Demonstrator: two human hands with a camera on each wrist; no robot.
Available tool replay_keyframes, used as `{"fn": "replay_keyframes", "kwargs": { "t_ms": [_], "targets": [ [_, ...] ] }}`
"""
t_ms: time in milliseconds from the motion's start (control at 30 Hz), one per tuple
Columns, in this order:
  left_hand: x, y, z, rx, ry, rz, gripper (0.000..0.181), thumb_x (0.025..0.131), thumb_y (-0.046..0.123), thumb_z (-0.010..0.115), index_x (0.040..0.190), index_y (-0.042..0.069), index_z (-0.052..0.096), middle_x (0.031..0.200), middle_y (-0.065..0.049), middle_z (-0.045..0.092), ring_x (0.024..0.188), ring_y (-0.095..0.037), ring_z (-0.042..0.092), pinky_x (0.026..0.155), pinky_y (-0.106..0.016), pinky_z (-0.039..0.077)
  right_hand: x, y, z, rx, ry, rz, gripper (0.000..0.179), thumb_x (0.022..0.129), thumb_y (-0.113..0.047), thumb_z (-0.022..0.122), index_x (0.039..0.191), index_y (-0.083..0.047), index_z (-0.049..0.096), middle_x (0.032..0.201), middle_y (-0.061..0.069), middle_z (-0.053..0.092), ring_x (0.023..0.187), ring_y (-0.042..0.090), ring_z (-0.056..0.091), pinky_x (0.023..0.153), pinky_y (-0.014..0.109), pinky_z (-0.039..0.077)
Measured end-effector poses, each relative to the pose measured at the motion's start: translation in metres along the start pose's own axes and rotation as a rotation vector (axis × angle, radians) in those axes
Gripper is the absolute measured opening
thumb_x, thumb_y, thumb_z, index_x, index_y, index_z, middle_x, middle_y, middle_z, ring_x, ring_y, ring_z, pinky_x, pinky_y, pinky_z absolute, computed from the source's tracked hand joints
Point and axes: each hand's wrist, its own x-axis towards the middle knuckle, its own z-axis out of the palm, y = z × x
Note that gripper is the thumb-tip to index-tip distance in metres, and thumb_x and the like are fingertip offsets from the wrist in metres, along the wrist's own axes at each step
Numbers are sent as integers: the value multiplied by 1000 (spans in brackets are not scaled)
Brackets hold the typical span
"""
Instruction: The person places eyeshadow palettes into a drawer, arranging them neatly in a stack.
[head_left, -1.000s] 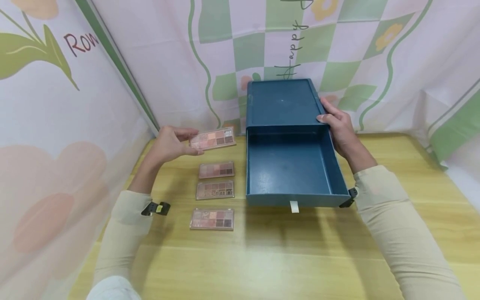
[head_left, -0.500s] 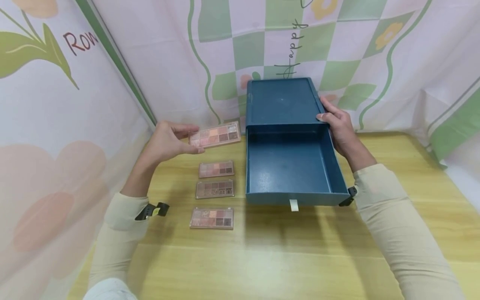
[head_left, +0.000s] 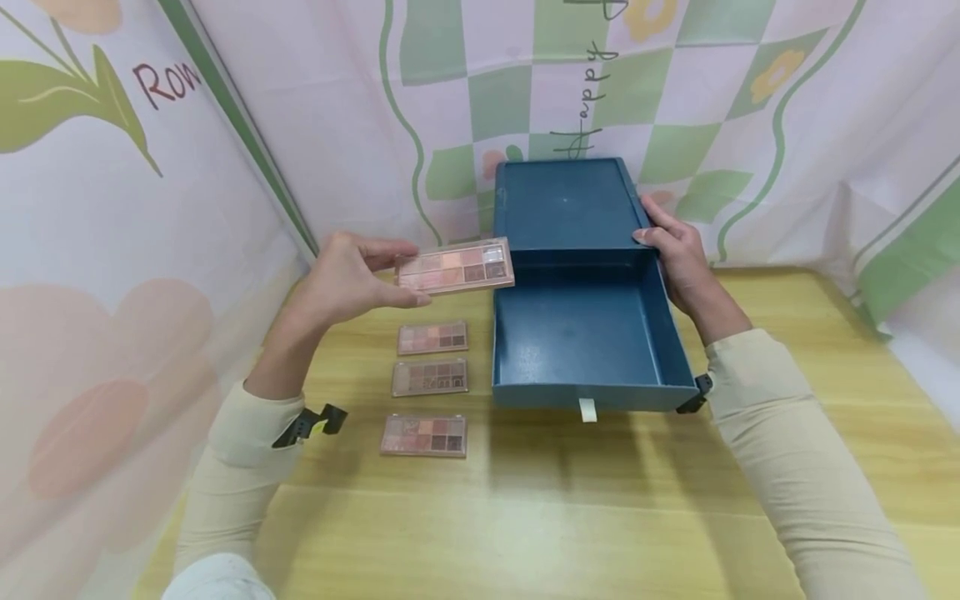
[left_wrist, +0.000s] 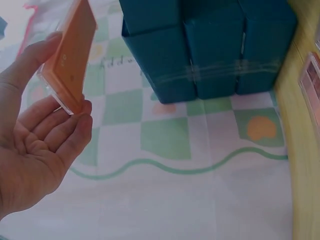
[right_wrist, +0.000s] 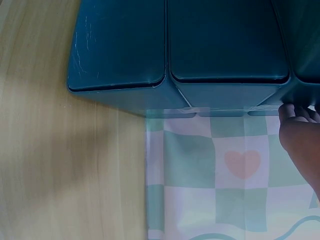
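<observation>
My left hand [head_left: 347, 282] pinches one end of an eyeshadow palette [head_left: 459, 267] between thumb and fingers. Its far end overlaps the left wall of a pulled-out blue drawer [head_left: 577, 337]. In the left wrist view the orange-pink back of the palette [left_wrist: 74, 57] shows, tilted up, with the hand's palm in sight. My right hand [head_left: 677, 254] grips the right side of the blue drawer unit [head_left: 558, 204], thumb at the top edge. The right wrist view shows that hand [right_wrist: 302, 135] at the unit's side, its fingertips partly hidden.
Left of the drawer, three more palettes lie in a column on the wooden table: an upper one [head_left: 432, 338], a middle one [head_left: 430, 378] and a lower one [head_left: 423, 436]. A white pull tab [head_left: 588, 410] hangs at the drawer front. A patterned curtain [head_left: 330, 125] stands behind.
My left hand has lifted the palette and carried it rightward, from beside the drawer unit to over the drawer's left edge. The right hand keeps its grip in place.
</observation>
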Motion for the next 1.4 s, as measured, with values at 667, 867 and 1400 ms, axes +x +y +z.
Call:
{"fn": "replay_keyframes", "kwargs": {
  "t_ms": [667, 867, 1400],
  "targets": [
    [2, 37, 38, 61, -46, 153, 58, 62, 24, 98, 115, 13, 77, 118, -3, 78, 115, -18, 72, 104, -35, 56, 0, 1, 1, -19, 10, -11, 70, 97, -4, 50, 160, -6, 20, 172, 0, 12, 160, 10, 8, 115, 9, 33],
    [6, 42, 52, 76, -93, 170, 56, 63, 23, 97, 115, 12, 78, 120, -3, 77, 115, -19, 72, 104, -34, 56, 0, 1, 1, -44, 16, -7, 70, 97, -5, 50, 161, -9, 20, 173, -1, 12, 161, 12, 7, 121, 13, 28],
    [21, 56, 90, 267, -152, 243, 59, 67, 35, 95, 120, 18, 77, 119, 1, 77, 63, -14, 46, 53, -24, 32, 1, 1, 3, -68, 39, -11, 70, 96, -7, 50, 160, -9, 22, 172, 0, 13, 160, 13, 8, 127, 18, 18]
  ]
}}
